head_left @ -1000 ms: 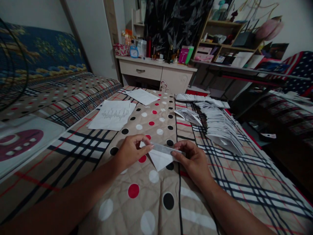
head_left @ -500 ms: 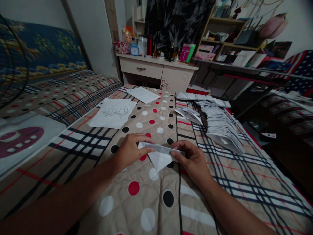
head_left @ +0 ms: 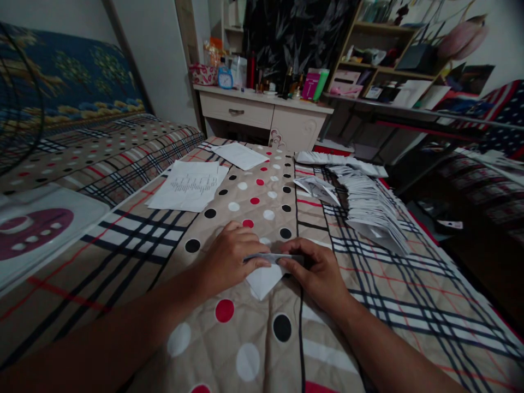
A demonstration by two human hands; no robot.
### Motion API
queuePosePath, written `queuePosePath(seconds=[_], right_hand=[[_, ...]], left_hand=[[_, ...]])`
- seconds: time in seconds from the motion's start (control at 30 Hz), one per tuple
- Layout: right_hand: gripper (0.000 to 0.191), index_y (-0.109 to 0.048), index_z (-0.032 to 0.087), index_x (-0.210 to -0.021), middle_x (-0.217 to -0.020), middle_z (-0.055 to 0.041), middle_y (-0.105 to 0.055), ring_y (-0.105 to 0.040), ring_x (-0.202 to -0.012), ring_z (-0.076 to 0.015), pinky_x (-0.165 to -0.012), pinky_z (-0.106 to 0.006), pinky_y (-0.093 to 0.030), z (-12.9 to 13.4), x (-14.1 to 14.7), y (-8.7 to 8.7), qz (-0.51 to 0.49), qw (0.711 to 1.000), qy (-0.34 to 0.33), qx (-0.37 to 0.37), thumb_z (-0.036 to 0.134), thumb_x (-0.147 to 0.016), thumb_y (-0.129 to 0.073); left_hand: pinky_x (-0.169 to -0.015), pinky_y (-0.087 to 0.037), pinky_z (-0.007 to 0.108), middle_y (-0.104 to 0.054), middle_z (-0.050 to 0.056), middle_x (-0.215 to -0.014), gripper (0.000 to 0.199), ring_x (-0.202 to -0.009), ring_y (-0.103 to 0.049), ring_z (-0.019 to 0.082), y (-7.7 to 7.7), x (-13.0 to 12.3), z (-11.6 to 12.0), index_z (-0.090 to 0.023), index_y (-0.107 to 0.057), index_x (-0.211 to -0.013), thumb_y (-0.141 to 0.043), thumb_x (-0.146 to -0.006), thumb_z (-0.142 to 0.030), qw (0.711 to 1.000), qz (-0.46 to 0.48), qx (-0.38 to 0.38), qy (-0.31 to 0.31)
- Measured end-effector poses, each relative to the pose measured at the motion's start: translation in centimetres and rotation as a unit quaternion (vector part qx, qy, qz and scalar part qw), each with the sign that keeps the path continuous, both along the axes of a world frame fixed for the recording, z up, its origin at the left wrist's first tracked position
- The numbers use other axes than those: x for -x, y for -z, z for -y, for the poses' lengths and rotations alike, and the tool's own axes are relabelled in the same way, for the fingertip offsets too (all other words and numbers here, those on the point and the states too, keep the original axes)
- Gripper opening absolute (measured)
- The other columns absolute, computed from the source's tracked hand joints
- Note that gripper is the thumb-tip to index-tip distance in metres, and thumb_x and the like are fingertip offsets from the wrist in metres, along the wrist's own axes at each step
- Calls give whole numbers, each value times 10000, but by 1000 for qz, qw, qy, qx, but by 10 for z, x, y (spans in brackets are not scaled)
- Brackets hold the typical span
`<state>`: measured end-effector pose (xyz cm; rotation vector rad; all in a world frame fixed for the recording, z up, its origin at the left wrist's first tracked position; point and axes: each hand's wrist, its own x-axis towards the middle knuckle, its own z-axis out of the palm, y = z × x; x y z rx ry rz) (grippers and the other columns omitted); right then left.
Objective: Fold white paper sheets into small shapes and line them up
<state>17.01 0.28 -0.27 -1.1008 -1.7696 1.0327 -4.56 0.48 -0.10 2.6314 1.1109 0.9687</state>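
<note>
A sheet of white paper [head_left: 265,281], partly folded, is held low over the bed between my hands. Its lower part comes to a point toward me, and a narrow greyish strip runs along the top. My left hand [head_left: 231,256] grips the left end, thumb along the near side and fingers behind. At the right end, my right hand [head_left: 317,267] pinches the paper between thumb and fingers. Some of the fingertips are hidden behind the sheet.
Printed sheets [head_left: 188,185] and another paper stack [head_left: 239,156] lie beyond my left hand. To the right are small folded papers [head_left: 317,189] and a long row of folded paper pieces [head_left: 374,210]. A white dresser [head_left: 237,113] stands past the patterned bed cover [head_left: 204,349].
The paper has come slightly toward me, and its top strip looks narrower, tipped over. My left hand has shifted right along it, with its fingers now bent over the far side.
</note>
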Motion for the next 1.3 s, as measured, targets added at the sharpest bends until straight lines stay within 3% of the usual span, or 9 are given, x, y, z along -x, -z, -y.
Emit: queuePosePath(seconds=[0.2,0.4,0.67,0.93,1.1,1.3], right_hand=[[87,-702,188,-890,-819,-19,-702,-625,-758,-153,-710,-270,-444,-3,1,-1,91,994,-49,-40,244,-864,-640],[145,-671,177,-821,-766,-19,-665,-591,-719,-150,-668,-270,-393,1,0,-4,153,984,-66,-64,261,-899,-581],[262,-627,165,-706,-631,16,-542,-475,-611,-119,-589,-260,-323,0,-3,-1,116,992,-41,10,346,-892,-592],[280,-628,151,-713,-641,11,-535,-444,-619,-111,-582,-252,-333,-3,-5,3,-26,994,-19,106,393,-852,-650],[279,-645,149,-707,-634,-1,-558,-458,-614,-114,-575,-252,-339,-2,-5,2,-44,992,12,114,401,-821,-684],[332,-604,157,-668,-562,18,-495,-399,-538,-94,-505,-239,-295,-2,-7,-2,-60,991,33,119,446,-811,-684]], left_hand=[[-813,-338,330,-702,-18,-760,117,-765,-619,147,2,-2,-1,-192,-709,-856,-675,-884,-301,1000,6,-3,21],[-809,-330,341,-693,-12,-741,162,-768,-610,156,-3,-4,1,-190,-702,-803,-623,-918,-272,1000,-26,-14,11],[-760,-328,338,-696,7,-717,296,-744,-604,161,1,4,-7,-173,-672,-729,-564,-951,-336,999,-45,-20,-20],[-648,-375,261,-631,-8,-595,423,-599,-558,109,8,16,-19,-161,-631,-593,-605,-904,-446,988,93,85,-91],[-497,-314,218,-493,-43,-482,475,-480,-419,75,3,14,-17,-155,-546,-520,-647,-842,-489,953,208,181,-126],[-478,-270,230,-358,-49,-470,509,-481,-346,79,3,22,-20,-169,-437,-482,-637,-838,-472,912,282,223,-199]])
